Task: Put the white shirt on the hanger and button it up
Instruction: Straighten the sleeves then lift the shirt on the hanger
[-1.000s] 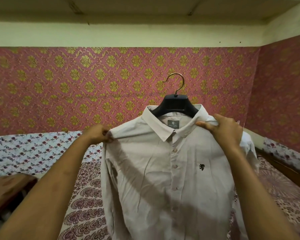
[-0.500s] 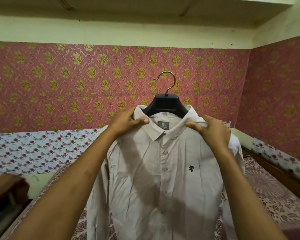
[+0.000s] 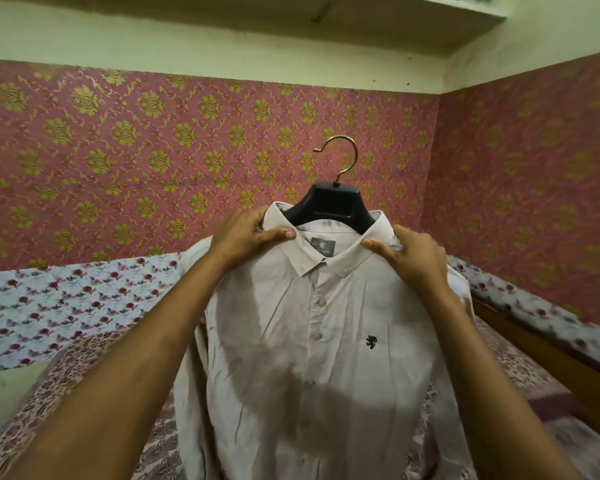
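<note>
The white shirt (image 3: 326, 341) hangs buttoned on the black hanger (image 3: 329, 207), held up above the bed (image 3: 520, 372). The left hand (image 3: 245, 233) has moved from the shoulder seam to the collar; the right hand (image 3: 414, 252) stays gripping the opposite collar side. Judgement: final collar adjustment, task nearly complete.

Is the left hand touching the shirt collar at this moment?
Touching. The head view shows the left hand gripping the white shirt at the collar, thumb pressed flat on its edge.
</note>
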The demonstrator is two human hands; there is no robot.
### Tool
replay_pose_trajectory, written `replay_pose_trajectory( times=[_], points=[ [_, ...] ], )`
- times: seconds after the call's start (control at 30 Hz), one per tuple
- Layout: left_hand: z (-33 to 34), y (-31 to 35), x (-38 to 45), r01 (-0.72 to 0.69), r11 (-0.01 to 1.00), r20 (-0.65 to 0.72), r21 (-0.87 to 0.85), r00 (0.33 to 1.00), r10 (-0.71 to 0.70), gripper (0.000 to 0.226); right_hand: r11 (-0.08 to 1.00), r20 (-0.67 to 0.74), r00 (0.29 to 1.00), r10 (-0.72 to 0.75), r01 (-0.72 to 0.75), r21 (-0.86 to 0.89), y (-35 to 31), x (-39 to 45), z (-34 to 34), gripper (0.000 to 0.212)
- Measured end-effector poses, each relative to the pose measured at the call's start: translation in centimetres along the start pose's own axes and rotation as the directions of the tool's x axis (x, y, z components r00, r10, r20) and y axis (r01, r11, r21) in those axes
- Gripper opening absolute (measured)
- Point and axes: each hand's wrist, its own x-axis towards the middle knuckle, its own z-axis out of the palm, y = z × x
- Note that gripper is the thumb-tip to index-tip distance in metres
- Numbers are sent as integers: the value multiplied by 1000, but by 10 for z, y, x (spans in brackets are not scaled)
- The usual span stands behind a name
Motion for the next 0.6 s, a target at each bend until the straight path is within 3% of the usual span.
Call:
replay_pose_trajectory(
  times=[0.13, 0.27, 0.37, 0.6],
  points=[
    [-2, -3, 4, -126, 990, 26, -57, 991, 128, 66, 995, -53, 998, 44, -49, -92, -14, -15, -16, 78],
    [0, 5, 6, -216, 974, 36, -64, 975, 219, 66, 980, -120, 985, 124, -140, -143, -26, -45, -38, 55],
    [11, 24, 7, -317, 941, 37, -115, 946, 323, 84, 943, -191, 967, 170, -216, -254, -27, -74, -63, 59],
    [44, 129, -11, -420, 868, 16, -266, 898, 440, 88, 832, -348, 876, 333, -446, -328, -7, -153, -158, 69]
  ],
)
